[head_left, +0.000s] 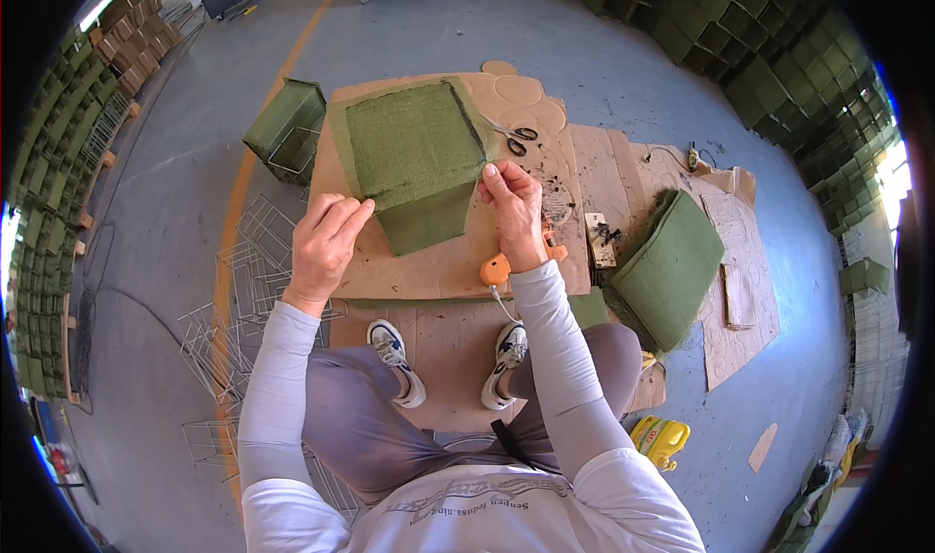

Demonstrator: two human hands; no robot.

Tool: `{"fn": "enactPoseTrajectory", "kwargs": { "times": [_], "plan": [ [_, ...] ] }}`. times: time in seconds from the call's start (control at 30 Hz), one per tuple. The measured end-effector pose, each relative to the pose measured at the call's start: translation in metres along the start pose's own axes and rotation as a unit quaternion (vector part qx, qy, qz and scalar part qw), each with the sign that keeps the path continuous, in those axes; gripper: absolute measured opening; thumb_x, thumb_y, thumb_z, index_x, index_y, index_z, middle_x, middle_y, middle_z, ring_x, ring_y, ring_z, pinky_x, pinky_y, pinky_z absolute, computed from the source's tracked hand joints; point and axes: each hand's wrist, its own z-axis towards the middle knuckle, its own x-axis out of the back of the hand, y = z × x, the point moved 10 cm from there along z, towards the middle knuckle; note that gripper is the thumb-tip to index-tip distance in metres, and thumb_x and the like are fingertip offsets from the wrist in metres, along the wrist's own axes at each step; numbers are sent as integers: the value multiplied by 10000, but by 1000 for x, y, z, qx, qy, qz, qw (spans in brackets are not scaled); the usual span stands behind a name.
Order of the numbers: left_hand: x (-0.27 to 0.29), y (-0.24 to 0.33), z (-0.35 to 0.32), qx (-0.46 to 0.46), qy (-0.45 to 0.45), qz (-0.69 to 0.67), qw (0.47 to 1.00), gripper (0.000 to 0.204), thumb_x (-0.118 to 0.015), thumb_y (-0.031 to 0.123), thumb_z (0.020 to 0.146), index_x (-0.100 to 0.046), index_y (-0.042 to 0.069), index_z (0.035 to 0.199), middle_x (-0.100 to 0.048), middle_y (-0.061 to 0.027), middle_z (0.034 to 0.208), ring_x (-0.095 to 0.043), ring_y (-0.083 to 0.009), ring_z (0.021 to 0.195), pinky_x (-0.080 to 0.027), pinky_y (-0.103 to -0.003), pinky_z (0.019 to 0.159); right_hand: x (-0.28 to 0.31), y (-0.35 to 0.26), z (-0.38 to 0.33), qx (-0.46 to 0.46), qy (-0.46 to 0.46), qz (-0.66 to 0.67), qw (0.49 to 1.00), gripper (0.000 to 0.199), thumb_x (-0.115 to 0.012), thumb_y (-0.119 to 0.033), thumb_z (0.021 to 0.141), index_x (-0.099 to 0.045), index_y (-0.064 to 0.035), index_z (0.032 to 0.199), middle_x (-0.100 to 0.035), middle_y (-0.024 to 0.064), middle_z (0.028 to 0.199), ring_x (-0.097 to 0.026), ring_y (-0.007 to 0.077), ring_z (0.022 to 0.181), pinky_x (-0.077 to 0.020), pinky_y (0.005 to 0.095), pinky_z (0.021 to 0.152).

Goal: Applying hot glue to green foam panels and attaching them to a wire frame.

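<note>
A green woven fabric piece (414,144) lies on the cardboard-covered work table (380,276), its squarish panel edged with a dark seam and a flap hanging toward me. My left hand (326,241) pinches its near left corner between thumb and fingers. At the near right corner, my right hand (514,202) pinches the fabric edge. Past that corner lie black-handled scissors (519,139), apart from my fingers. Partly hidden by my right wrist, an orange tool (495,269) with a white cord rests on the cardboard.
A stack of green fabric pieces (672,271) lies at the right. Wire frames (243,280) and a green fabric-covered box (289,129) stand on the floor at the left. A yellow container (660,441) sits near my right side. Green boxes (730,27) are piled along the far right.
</note>
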Motion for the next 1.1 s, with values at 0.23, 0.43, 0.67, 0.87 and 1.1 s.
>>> {"fn": "enactPoseTrajectory", "kwargs": {
  "times": [0.23, 0.43, 0.67, 0.87, 1.1],
  "plan": [
    [-2, -1, -3, -1, 1, 3, 1000, 310, -656, -76, 584, -659, 3, 884, -557, -49, 798, -555, -205, 744, -500, -307, 609, 1, 3, 2, 4, 6, -11, 1000, 166, -589, -132, 887, -596, -8, 777, -545, -6, 653, -451, 62, 581, -363, 196, 556],
    [0, 1, -3, 14, 13, 1, 1000, 281, -660, -65, 604, -653, -3, 878, -559, -49, 792, -554, -198, 744, -497, -304, 621, 0, 10, 4, -52, -29, 9, 998, 260, -571, -234, 899, -592, -16, 759, -549, 1, 635, -473, 71, 559, -376, 210, 535],
    [2, 7, 0, 19, 13, 3, 1000, 265, -661, -62, 620, -647, 0, 878, -564, -52, 800, -559, -201, 747, -496, -304, 613, 19, -14, 27, -97, -21, -108, 989, 355, -514, -335, 919, -623, -8, 834, -572, 12, 675, -506, 108, 571, -412, 244, 543],
    [4, 2, -7, 33, 22, 12, 999, 294, -669, -65, 605, -647, 7, 889, -566, -57, 804, -562, -217, 747, -498, -316, 617, -11, 10, 28, -159, -4, 15, 987, 318, -535, -289, 918, -612, 13, 981, -612, -3, 821, -548, 83, 662, -439, 241, 600],
    [7, -13, -1, 122, 23, -69, 990, 154, -680, 47, 761, -634, 1, 901, -577, -58, 807, -568, -202, 741, -484, -296, 621, -7, 9, 31, -142, -15, 44, 989, 293, -550, -270, 912, -614, 7, 982, -622, -3, 802, -544, 65, 646, -413, 224, 568]
  ]
}}
